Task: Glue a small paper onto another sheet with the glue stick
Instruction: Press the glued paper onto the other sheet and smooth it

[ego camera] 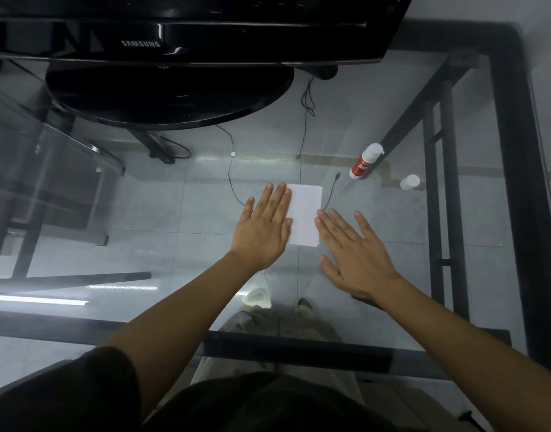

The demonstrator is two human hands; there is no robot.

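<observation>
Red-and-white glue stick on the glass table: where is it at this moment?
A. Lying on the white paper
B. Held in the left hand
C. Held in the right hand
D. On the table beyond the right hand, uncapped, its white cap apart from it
D: the red-and-white glue stick sits untouched on the glass table, its white cap apart, while both hands lie flat by the white paper.

Single head-worn view, steeply down, close over glass table

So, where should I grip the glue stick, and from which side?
Grip the red body of the glue stick around its middle, coming from above with the right hand. It lies tilted on the glass table, uncapped, white end away from you; the cap sits apart.
</observation>
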